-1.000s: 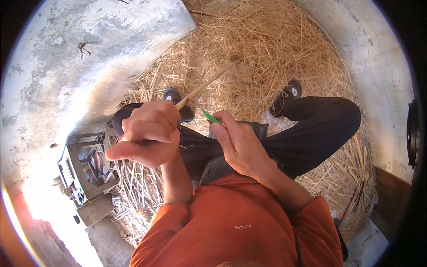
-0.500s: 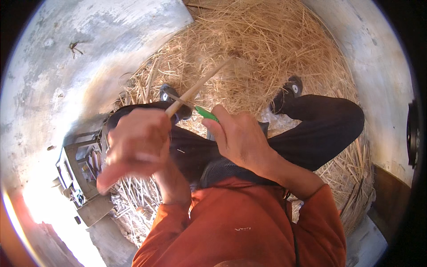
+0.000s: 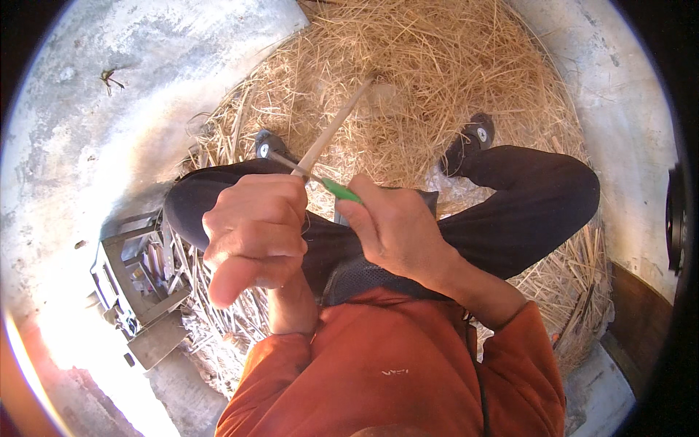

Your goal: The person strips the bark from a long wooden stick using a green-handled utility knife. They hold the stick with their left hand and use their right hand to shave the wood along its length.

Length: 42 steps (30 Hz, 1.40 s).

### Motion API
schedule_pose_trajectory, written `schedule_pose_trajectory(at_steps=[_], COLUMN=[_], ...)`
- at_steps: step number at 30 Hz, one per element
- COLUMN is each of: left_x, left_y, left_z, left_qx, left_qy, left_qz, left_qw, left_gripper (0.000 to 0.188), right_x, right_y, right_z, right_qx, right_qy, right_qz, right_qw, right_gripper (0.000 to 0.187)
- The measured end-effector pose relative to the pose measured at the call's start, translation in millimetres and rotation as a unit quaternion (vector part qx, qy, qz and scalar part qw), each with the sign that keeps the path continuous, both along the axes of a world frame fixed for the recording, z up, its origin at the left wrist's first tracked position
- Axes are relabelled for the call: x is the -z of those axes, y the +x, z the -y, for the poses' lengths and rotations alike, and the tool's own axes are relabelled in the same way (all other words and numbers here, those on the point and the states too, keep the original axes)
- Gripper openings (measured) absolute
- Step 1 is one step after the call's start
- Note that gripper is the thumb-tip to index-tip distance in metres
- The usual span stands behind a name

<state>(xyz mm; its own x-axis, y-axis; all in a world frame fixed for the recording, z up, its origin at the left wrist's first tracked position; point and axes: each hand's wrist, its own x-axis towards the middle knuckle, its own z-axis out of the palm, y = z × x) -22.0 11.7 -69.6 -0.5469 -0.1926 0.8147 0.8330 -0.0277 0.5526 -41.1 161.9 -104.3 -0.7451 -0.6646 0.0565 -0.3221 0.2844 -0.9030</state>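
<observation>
My left hand [image 3: 256,231] is closed in a fist around the lower end of a pale wooden stick [image 3: 335,125], whose thin end points up and away over the straw. In my right hand [image 3: 399,229] is a knife with a green handle [image 3: 340,191], gripped with the thumb along it. The knife's narrow blade [image 3: 295,166] crosses the stick just above my left fist, its tip pointing left. Both hands are over my lap. The stick's lower end is hidden inside the left fist.
Dry straw [image 3: 429,58] covers the floor between and beyond my feet, with shavings [image 3: 218,328] by my left leg. At left stands a wooden crate-like box [image 3: 135,273] with small items. Pale worn walls [image 3: 160,80] rise on both sides; a brown board [image 3: 641,324] is at right.
My left hand, blurred before, has shifted right toward the knife and now shows sharply. The stick leans slightly more upright. My right hand has barely moved.
</observation>
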Motion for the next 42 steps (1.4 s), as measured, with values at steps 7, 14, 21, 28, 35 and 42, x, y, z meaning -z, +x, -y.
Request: schedule_pose_trajectory(at_steps=[7, 14, 21, 28, 35, 42], left_x=[-2.3, -4.3, -5.6, -4.8, -2.3, -0.6], left_y=[-6.5, -4.7, -6.2, 3.7, 5.4, 7.5], left_z=[15.5, 8.7, 12.9, 8.6, 5.3, 12.5], left_qx=[0.049, 0.058, 0.058, 0.003, -0.019, -0.064], left_qy=[0.001, -0.015, -0.023, 0.082, 0.082, 0.116], left_qz=[-0.004, -0.003, 0.025, 0.109, 0.076, 0.076], left_qw=[0.999, 0.998, 0.998, 0.991, 0.994, 0.988], left_gripper=[0.071, 0.07, 0.071, 0.072, 0.074, 0.053], right_x=[-0.1, 35.5, 34.7, 49.2, 45.4, 92.1], right_y=[-9.6, -22.6, -26.8, -25.3, -30.3, -64.6], right_z=[10.5, 4.7, 6.4, 12.2, 16.8, 8.8], right_qx=[-0.006, 0.034, 0.028, 0.053, 0.038, 0.167], right_qy=[0.064, 0.103, 0.085, 0.084, 0.136, 0.14], right_qz=[-0.012, -0.089, -0.063, -0.055, -0.042, -0.023], right_qw=[0.998, 0.99, 0.994, 0.993, 0.989, 0.976], right_gripper=[0.028, 0.032, 0.034, 0.03, 0.035, 0.04])
